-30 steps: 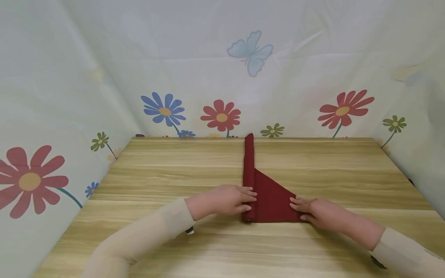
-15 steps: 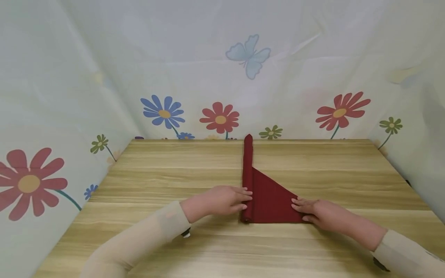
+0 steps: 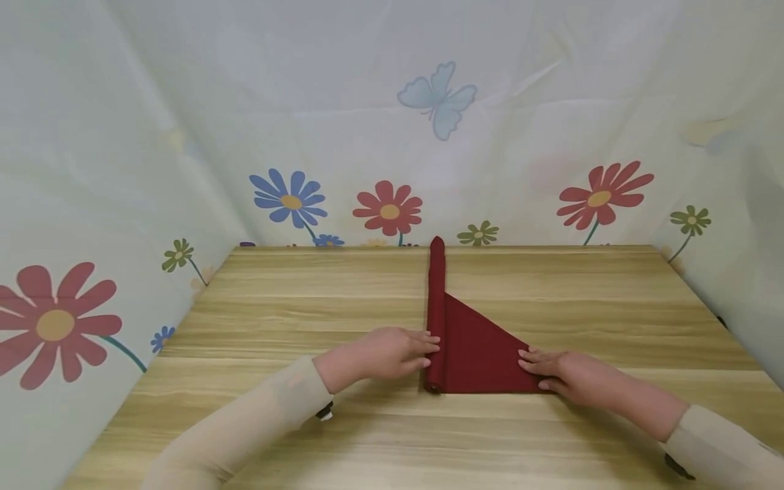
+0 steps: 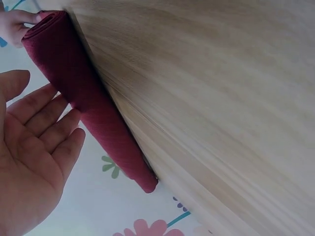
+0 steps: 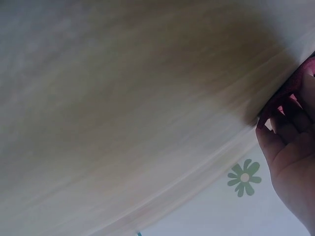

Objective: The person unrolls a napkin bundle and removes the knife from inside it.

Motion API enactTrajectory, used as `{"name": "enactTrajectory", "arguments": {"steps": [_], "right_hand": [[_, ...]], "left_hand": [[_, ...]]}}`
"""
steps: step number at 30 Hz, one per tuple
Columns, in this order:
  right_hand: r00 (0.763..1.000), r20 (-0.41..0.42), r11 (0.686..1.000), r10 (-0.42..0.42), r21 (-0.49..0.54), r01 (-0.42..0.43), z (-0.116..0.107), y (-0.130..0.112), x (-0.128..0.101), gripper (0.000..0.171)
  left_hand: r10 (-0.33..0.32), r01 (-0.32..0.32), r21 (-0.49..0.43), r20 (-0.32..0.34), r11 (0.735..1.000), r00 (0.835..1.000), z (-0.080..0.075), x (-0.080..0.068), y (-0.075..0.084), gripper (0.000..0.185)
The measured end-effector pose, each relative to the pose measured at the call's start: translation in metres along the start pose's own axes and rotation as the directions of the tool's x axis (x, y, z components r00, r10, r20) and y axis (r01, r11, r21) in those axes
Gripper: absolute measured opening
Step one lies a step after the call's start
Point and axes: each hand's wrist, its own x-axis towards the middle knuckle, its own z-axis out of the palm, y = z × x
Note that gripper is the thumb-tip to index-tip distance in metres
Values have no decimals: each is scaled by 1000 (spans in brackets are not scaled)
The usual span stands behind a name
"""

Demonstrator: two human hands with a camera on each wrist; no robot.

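Note:
A dark red cloth [image 3: 480,350] lies on the wooden table [image 3: 306,292]. Its left side is wound into a long narrow roll [image 3: 437,292] that points away from me, and the flat part tapers to the right. My left hand [image 3: 388,352] touches the roll's left side near its close end with its fingertips. In the left wrist view the palm and nearly straight fingers [image 4: 47,115] of that hand show beside the roll. My right hand [image 3: 566,374] rests its extended fingers on the flat cloth's right end, hiding that corner. Only a strip of cloth shows in the right wrist view.
A pale backdrop [image 3: 343,129] printed with flowers and a butterfly rises behind the table and along its sides. The roll's far end reaches the table's back edge [image 3: 551,246]. Light sleeves cover both arms.
My left fingertips have drawn back slightly to the left across the roll. The right hand has slid a little to the right, and more flat cloth shows beside it.

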Motion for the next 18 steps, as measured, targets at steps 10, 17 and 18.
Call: {"name": "enactTrajectory", "arguments": {"steps": [10,17,18], "right_hand": [[999,12,1000,31,3,-31,-1,6,-8,42],[1000,-22,1000,4,-13,-4,0,11,-11,42],[1000,-20,1000,6,-11,-6,0,11,-11,42]], "left_hand": [[-1,2,50,-15,999,1000,6,-4,-9,39],[15,-15,53,-13,998,1000,4,-5,-12,38],[15,-14,64,-19,998,1000,3,-4,-12,37]]}}
